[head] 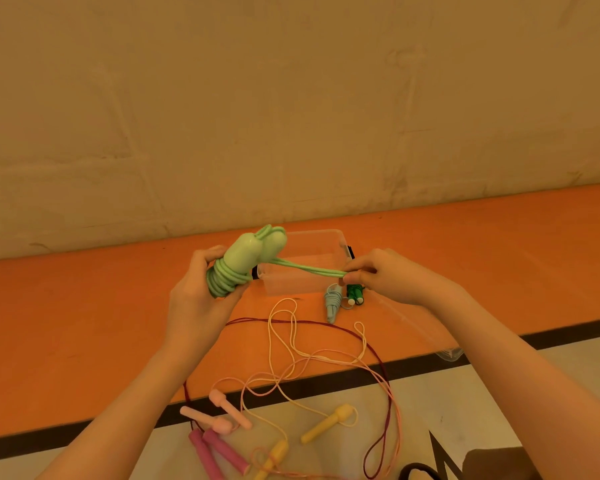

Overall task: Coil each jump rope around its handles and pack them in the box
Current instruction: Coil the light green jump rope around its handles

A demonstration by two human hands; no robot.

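My left hand (pixel 194 303) grips a light green jump rope (pixel 246 258); its two handles lie side by side with several turns of rope coiled round their lower ends. My right hand (pixel 378 275) pinches the free loop of that green rope, stretched taut to the right. Behind and between the hands a clear plastic box (pixel 309 251) stands on the orange floor. A coiled light blue rope (pixel 333 303) and a coiled dark green rope (pixel 354 293) lie just in front of the box.
Loose ropes sprawl on the floor nearer me: a yellow rope (pixel 329 424), a light pink rope (pixel 222 410) and a magenta-handled rope (pixel 219 452) with a dark red cord. A black line borders the orange strip. A wall stands behind.
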